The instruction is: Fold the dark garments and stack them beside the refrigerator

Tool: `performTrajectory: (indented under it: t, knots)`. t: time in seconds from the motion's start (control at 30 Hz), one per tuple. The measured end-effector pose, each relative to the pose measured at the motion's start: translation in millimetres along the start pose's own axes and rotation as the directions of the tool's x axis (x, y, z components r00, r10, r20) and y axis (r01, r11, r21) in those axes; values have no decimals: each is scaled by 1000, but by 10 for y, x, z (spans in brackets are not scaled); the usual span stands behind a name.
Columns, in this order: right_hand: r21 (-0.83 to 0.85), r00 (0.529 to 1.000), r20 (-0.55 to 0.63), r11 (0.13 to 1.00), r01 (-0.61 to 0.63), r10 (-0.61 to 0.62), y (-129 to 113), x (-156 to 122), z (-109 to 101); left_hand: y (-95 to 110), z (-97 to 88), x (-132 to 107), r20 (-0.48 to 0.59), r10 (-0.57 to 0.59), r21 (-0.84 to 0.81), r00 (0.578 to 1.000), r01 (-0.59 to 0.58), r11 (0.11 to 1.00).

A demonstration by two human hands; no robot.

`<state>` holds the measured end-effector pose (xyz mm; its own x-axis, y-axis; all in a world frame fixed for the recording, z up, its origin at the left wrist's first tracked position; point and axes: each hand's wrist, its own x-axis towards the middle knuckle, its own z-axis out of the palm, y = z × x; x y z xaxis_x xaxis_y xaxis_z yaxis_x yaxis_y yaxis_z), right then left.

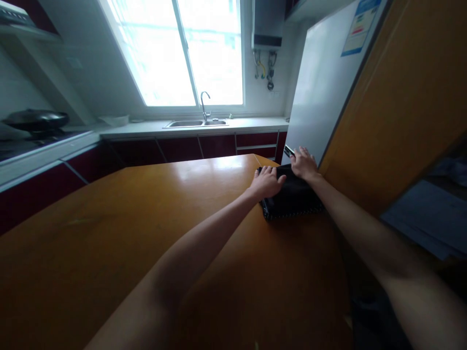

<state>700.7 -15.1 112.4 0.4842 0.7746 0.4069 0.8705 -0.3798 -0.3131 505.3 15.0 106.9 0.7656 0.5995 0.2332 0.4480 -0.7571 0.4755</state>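
Observation:
A black, shiny, flat item (294, 199) like a leather bag, with pale stitching along its near edge, lies at the right side of the wooden table. My left hand (269, 183) rests on its left part, palm down, with the fingers stretched out. Over its far right part lies my right hand (304, 164), fingers extended and slightly bent. Just beyond the right fingertips shows a small white-and-dark piece (289, 151); I cannot make out what it is or whether the hand touches it.
The wooden table (146, 218) fills the foreground. A white fridge (321, 73) and a wooden panel (394, 97) stand at right. Behind are a counter (146, 127), a sink (186, 124) with a tap (205, 104), and a window. A wok (36, 118) sits on the stove at left.

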Motion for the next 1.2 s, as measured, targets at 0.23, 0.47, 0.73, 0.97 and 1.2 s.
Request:
performTrajectory:
  t: [0.23, 0.47, 0.73, 0.97, 1.2]
  knots:
    - [323, 938, -35, 885, 336, -344, -1274, -1466, -106, -743, -562, -1179, -30, -158, 167, 987, 161, 973]
    - [437, 808, 328, 837, 329, -489, -1977, -2754, 537, -972, -501, -2896, 113, -249, 416, 962, 182, 891]
    - [414, 748, 325, 798, 438, -579, -2309, -3200, 568, -961, -267, -3458, 96, -193, 434, 976, 134, 891]
    - [484, 832, 136, 769, 418, -538, -1834, -3867, -353, -943, -257, -3429, 81, 15, 313, 997, -40, 949]
    - [339, 982, 98, 933, 120, -162, -499, -5234, -2077, -656, -271, -3383, 85, 166, 160, 982, -178, 971]
